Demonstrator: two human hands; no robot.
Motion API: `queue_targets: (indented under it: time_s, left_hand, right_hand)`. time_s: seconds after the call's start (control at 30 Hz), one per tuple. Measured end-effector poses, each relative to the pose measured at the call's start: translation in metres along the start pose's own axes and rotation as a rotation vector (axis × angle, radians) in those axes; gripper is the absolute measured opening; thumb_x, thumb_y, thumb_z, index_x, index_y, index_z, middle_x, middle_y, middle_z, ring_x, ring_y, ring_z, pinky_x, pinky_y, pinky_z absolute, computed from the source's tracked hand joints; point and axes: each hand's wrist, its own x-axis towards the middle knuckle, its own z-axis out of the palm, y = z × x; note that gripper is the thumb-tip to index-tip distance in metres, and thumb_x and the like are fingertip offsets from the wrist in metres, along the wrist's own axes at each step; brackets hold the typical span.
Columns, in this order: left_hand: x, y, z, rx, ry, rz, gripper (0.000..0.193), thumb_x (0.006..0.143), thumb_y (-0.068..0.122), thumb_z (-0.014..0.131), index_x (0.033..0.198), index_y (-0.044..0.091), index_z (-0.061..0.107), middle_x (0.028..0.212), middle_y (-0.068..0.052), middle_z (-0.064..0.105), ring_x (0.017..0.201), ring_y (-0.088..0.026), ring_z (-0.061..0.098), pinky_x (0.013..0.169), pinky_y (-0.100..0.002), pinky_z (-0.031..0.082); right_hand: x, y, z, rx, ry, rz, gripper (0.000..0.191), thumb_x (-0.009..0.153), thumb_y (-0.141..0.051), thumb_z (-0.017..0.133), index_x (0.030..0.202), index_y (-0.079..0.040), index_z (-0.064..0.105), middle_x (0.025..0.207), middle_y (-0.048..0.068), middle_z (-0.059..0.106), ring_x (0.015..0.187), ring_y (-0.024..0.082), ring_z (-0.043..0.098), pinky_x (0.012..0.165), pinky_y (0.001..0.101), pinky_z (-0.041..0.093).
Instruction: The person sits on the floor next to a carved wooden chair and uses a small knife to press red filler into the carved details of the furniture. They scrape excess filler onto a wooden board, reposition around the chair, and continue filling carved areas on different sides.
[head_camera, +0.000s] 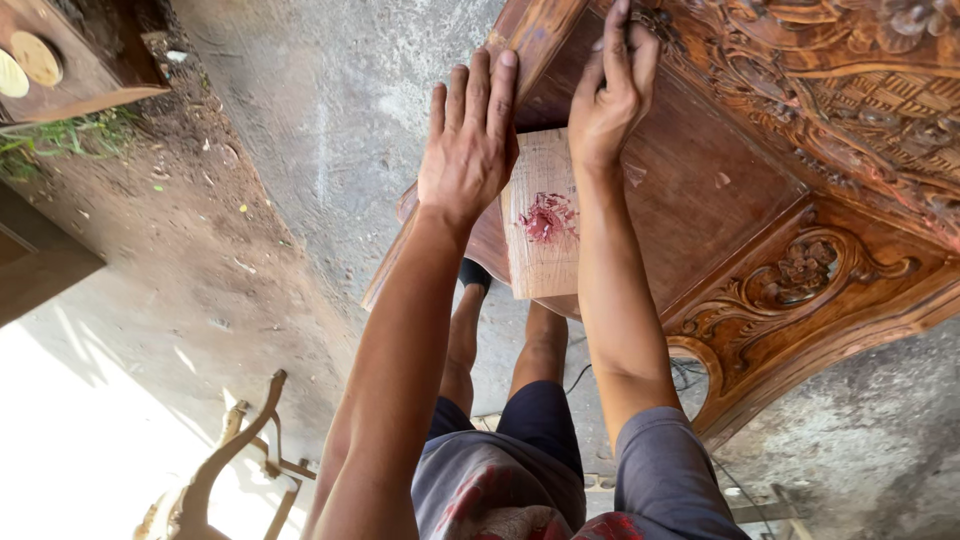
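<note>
Pressing a pale wooden block (545, 215), marked with a red blotch, against carved brown furniture (800, 150), left hand (468, 150) flat with fingers extended, right hand (610, 95) curling fingers onto the panel.

Strong daylight fills the scene, hard and warm. The brightest patch lies on the floor (90, 420) at lower left, blown out to near white with no detail left in it. A curved frame (225, 460) standing there is half washed out by that glare. The forearms and both hands, left hand (468, 140) and right hand (610, 90), catch direct sun and show crisp highlights along the skin. The carved cabinet (800, 200) sits in softer, even shade, its relief still sharp. The wood block (545, 215) between the arms is partly sunlit, partly shaded. Focus holds well throughout; edges bend outward slightly from the wide lens. The clothing at the bottom edge is soft.
</note>
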Motion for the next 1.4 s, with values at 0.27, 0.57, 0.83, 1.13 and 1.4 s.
queue_targets:
  time_s: [0.27,0.57,0.83,1.13,1.4]
  left_hand:
    - [0.000,-0.001,-0.002,-0.002,-0.001,-0.002,0.081,0.102,0.020,0.060,0.166,0.011,0.012,0.164,-0.022,0.033,0.147,-0.044,0.041,0.123,-0.058,0.031]
    - [-0.002,-0.002,0.000,-0.039,-0.005,-0.015,0.082,0.103,0.021,0.061,0.166,0.013,0.009,0.165,-0.023,0.031,0.148,-0.045,0.039,0.125,-0.058,0.030]
    - [-0.002,-0.002,0.001,-0.044,0.008,-0.023,0.084,0.103,0.022,0.063,0.167,0.015,0.008,0.166,-0.023,0.029,0.150,-0.044,0.039,0.126,-0.058,0.030]
    - [-0.001,-0.003,0.002,-0.042,0.000,-0.022,0.082,0.105,0.020,0.061,0.167,0.015,0.008,0.167,-0.023,0.029,0.150,-0.045,0.037,0.126,-0.058,0.030]
    - [-0.001,-0.002,0.001,-0.036,-0.027,-0.023,0.083,0.102,0.021,0.061,0.166,0.013,0.009,0.165,-0.024,0.031,0.149,-0.045,0.039,0.124,-0.059,0.031]
  right_hand:
    - [-0.015,0.025,-0.025,-0.093,-0.228,0.057,0.073,0.088,0.020,0.057,0.152,-0.015,0.056,0.115,0.009,0.058,0.103,0.021,0.065,0.088,0.0361,0.057]
    - [0.017,0.002,-0.045,-0.059,-0.136,-0.106,0.056,0.103,0.015,0.054,0.152,-0.012,0.056,0.134,0.013,0.058,0.122,0.027,0.066,0.093,0.0360,0.058]
    - [0.012,0.025,-0.040,-0.193,-0.243,-0.164,0.066,0.091,0.016,0.056,0.153,-0.008,0.056,0.134,0.015,0.058,0.122,0.032,0.064,0.102,0.0425,0.055]
    - [0.008,0.027,-0.040,-0.080,-0.139,-0.093,0.065,0.094,0.022,0.049,0.150,-0.010,0.058,0.138,0.015,0.060,0.126,0.030,0.069,0.101,0.0389,0.062]
    - [0.009,0.029,-0.042,-0.082,-0.169,-0.107,0.062,0.096,0.022,0.048,0.150,-0.007,0.057,0.141,0.015,0.061,0.130,0.031,0.068,0.107,0.0394,0.063]
